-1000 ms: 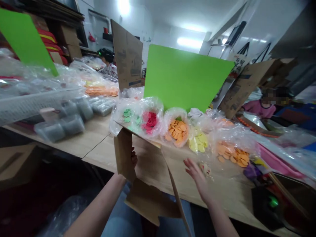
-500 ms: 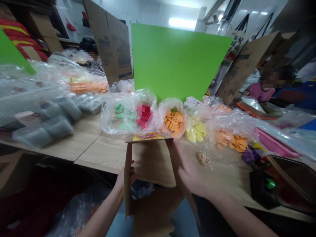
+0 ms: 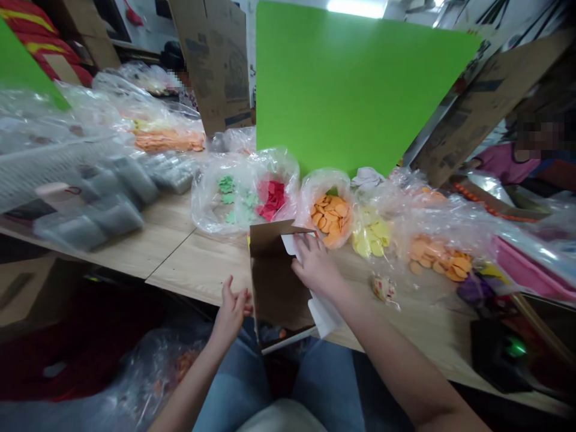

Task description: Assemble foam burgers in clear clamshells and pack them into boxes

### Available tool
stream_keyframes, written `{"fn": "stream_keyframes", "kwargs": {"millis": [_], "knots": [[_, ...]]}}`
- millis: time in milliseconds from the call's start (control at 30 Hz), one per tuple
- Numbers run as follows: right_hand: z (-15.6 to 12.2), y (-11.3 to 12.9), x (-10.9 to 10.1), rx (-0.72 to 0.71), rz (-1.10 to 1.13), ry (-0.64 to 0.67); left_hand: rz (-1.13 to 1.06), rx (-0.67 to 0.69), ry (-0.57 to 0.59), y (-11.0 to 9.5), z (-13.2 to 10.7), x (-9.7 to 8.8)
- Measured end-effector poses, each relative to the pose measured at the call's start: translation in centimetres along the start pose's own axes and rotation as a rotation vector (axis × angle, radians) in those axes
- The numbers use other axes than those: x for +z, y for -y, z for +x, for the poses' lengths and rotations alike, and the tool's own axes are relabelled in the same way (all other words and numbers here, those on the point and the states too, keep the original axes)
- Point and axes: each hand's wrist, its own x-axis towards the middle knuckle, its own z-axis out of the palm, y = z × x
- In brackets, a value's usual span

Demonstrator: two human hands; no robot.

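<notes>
The open carton point(image 3: 275, 288) stands between the two hands at the bench's point(image 3: 193, 264) near edge, above the person's lap. The right hand point(image 3: 318, 264) is at the carton's upper right side, its bent fingers against a white flap point(image 3: 288, 244) and its thumb over the opening; whether they clamp the flap cannot be told. The left hand point(image 3: 233, 309) is just beside the left wall, fingers apart and loosely curled; contact with the wall cannot be confirmed.

The carton is thin board, box-shaped, plain matt brown within and white on the flap faces. A second white flap point(image 3: 324, 318) sticks out at the lower right, below the right wrist.

Beyond the carton is a row of soft, glossy clear bags. One group shows green cut shapes point(image 3: 227, 189) and red pieces point(image 3: 272, 199); next come flat orange ovals point(image 3: 332, 215), then yellow pieces point(image 3: 372, 234), with rounded orange discs point(image 3: 459, 264) farther right. The bench top is wood-grained with a visible seam. A smooth green panel point(image 3: 355, 90) stands behind the bags, its top partly cut off.

The right hand and wrist hide much of the carton's right wall. A small wrapped item point(image 3: 383, 288) near the right forearm has unreadable markings. The clear packets point(image 3: 108, 219) at left are blurred, and their contents cannot be made out.
</notes>
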Motion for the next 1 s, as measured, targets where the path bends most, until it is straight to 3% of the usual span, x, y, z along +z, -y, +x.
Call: {"fn": "stream_keyframes", "kwargs": {"millis": [67, 100, 167, 200, 267, 367, 400, 500, 533, 567, 667, 700, 733, 833, 933, 1000], "knots": [[-0.2, 0.4, 0.7, 0.018, -0.016, -0.038, 0.193, 0.291, -0.133, 0.4, -3.9, -1.8], [-0.3, 0.6, 0.9, 0.025, -0.020, -0.054, 0.294, 0.419, -0.136, 0.6, -6.2, -2.5], [-0.5, 0.6, 1.1, 0.022, -0.020, -0.064, 0.473, 0.592, 0.046, 0.8, -10.5, -2.5], [-0.5, 0.5, 1.0, 0.013, -0.019, -0.060, 0.568, 0.627, 0.207, 0.7, -12.1, -1.7], [-0.5, 0.0, 0.5, -0.016, -0.016, -0.042, 0.681, 0.644, 0.374, 0.0, -13.6, 1.3], [-0.4, -0.8, 0.0, -0.052, -0.010, -0.021, 0.909, 0.660, 0.386, -1.6, -12.6, 5.8], [-0.6, -1.0, 0.1, -0.060, -0.008, -0.027, 0.933, 0.662, 0.461, -2.0, -12.1, 6.5], [-1.2, -1.0, 0.9, -0.098, -0.005, -0.086, 0.995, 0.719, 0.697, -2.1, -11.8, 6.2], [-1.4, -0.9, 1.3, -0.128, -0.006, -0.109, 1.052, 0.768, 0.699, -2.0, -11.9, 5.7], [-1.5, -0.8, 1.6, -0.159, -0.004, -0.129, 1.130, 0.829, 0.629, -1.8, -12.0, 5.3], [-1.1, -1.2, 2.2, -0.231, 0.026, -0.142, 1.338, 1.000, 0.184, -1.0, -11.7, 5.2], [-0.8, -1.6, 2.3, -0.234, 0.040, -0.131, 1.399, 1.014, 0.102, -0.6, -11.3, 5.6], [-0.5, -2.1, 2.3, -0.234, 0.050, -0.114, 1.461, 1.006, 0.089, -0.2, -10.9, 6.1], [0.1, -4.0, 2.5, -0.277, 0.059, -0.064, 1.634, 0.934, 0.227, 1.2, -9.3, 7.3], [0.0, -5.5, 2.7, -0.363, 0.116, -0.065, 1.705, 0.893, 0.289, 2.0, -8.1, 7.3], [0.3, -5.8, 2.2, -0.324, 0.252, -0.123, 1.690, 0.860, 0.369, 1.9, -7.7, 7.0]]}}
